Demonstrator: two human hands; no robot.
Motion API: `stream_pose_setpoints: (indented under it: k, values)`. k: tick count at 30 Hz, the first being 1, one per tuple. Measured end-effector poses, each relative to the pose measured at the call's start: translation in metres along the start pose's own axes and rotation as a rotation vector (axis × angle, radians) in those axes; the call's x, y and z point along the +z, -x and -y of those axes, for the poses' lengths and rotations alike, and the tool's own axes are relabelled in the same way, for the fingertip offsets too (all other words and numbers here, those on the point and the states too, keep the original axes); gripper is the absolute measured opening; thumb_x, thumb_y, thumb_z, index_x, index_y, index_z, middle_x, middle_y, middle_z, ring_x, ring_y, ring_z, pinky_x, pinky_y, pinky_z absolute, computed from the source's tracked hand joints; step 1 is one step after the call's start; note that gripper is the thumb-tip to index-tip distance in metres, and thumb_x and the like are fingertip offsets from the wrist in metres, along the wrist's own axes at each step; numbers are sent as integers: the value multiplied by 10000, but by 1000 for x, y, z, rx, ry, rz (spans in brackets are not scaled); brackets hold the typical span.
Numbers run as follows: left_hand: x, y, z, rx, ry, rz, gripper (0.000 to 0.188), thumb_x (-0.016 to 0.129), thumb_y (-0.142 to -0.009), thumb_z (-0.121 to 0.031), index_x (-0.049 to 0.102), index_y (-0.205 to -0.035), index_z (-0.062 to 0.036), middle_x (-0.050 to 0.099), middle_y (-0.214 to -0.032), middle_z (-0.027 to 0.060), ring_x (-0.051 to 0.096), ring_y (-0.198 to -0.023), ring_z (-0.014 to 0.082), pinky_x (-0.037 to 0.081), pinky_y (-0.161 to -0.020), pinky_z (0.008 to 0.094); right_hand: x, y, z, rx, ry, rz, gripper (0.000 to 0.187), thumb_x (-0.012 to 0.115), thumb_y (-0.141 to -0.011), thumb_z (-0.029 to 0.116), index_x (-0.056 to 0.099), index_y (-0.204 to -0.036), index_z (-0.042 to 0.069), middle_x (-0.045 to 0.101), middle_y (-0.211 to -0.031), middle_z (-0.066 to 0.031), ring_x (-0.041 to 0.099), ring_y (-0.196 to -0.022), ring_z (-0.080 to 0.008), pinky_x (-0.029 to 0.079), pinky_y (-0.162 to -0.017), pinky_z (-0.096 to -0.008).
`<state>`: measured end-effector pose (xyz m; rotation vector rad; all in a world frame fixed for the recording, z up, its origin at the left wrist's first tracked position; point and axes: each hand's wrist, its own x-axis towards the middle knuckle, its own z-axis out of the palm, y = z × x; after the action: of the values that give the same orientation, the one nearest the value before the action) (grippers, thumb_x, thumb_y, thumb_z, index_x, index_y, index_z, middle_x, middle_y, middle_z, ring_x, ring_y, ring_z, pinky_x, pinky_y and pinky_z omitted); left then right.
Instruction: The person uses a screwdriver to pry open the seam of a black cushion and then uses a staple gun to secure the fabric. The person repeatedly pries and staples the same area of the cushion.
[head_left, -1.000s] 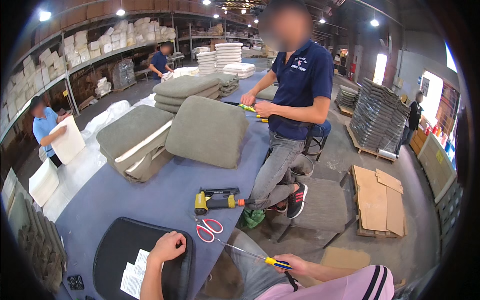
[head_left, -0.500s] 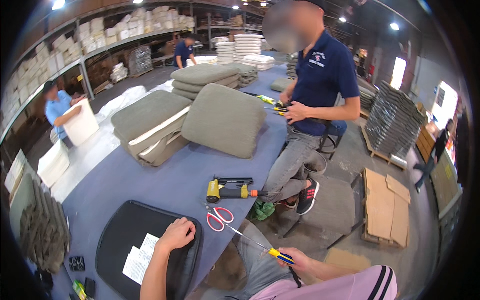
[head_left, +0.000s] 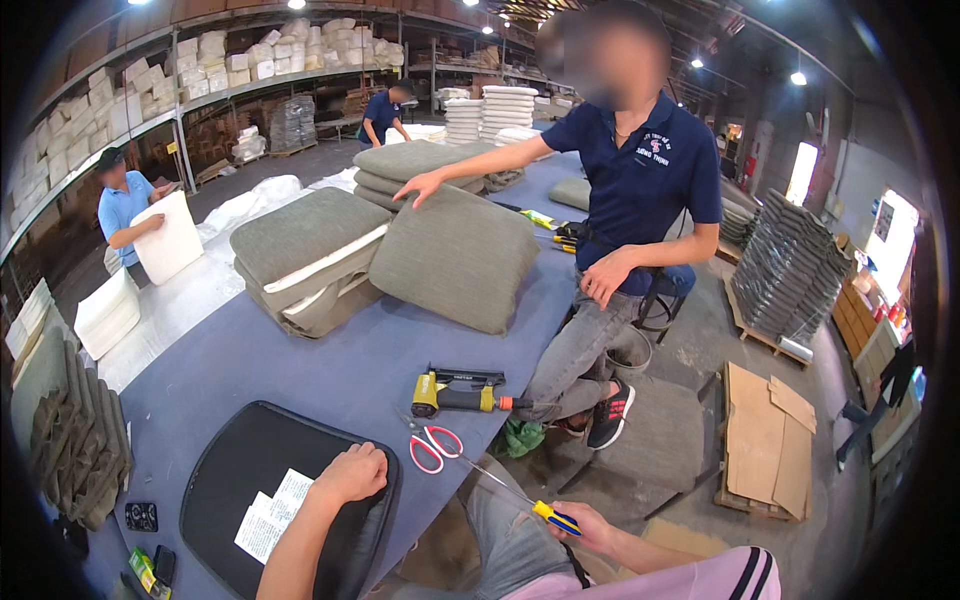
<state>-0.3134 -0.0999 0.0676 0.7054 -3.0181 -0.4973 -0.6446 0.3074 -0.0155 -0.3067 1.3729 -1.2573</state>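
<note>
Black panel (head_left: 250,450), labels (head_left: 272,515) already on, lies under left hand (head_left: 352,474), fingers curled, hold unclear; right hand (head_left: 588,524) grips screwdriver (head_left: 556,517), unapplied.

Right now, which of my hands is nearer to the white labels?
Left. Your left hand is over the black pad, just beyond the labels to their right. Your right hand is well off to the right, over your lap, holding a screwdriver.

Upholstery workshop: stacked cushions (head_left: 310,237), staple gun (head_left: 462,400), storage racks (head_left: 181,140)
</note>
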Motion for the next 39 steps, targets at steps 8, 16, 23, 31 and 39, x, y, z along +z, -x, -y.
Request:
stream_pose_setpoints:
  k: [8, 16, 23, 31, 39]
  values:
    - [-1, -41, 71, -61, -48, -418, 341, 778, -1047, -363, 725, -1298, -138, 716, -1412, 195, 631, -1430, 437, 472, -1208, 645, 14, 14, 1, -52, 69, 107, 421, 660, -1233, 428, 786, -1339, 40, 807, -1044, -54, 757, -961, -144, 602, -868, -335]
    - [23, -16, 68, -117, -61, -363, 338, 643, -1164, -419, 743, -1147, -96, 765, -1224, 144, 703, -1290, 391, 369, -1331, 636, 43, 46, 27, 65, 23, 361, 492, 742, -1197, 219, 610, -1652, 87, 707, -1054, 9, 620, -755, -73, 508, -660, -263]
    - [37, 16, 22, -50, -53, -490, 363, 751, -1080, -429, 725, -1173, -79, 685, -1282, 172, 638, -1304, 411, 468, -1224, 530, 35, 37, 55, 64, 375, 263, 448, 650, -1225, 277, 657, -1611, 48, 708, -962, -50, 551, -643, -100, 431, -577, -270]
    - [36, 7, 24, -155, -30, -452, 420, 734, -1091, -481, 792, -1271, -107, 738, -1456, 127, 639, -1456, 361, 442, -1309, 497, 31, 17, 60, 230, 379, 350, 444, 675, -1212, 183, 645, -1634, 45, 738, -1023, -58, 531, -669, -69, 403, -582, -254]
    - [36, 8, 23, -203, -8, -407, 431, 744, -1081, -492, 812, -1252, -103, 762, -1440, 121, 646, -1447, 348, 442, -1308, 479, 31, 10, 60, 244, 379, 368, 440, 672, -1215, 233, 661, -1615, 50, 720, -999, -47, 492, -636, -55, 375, -568, -240]
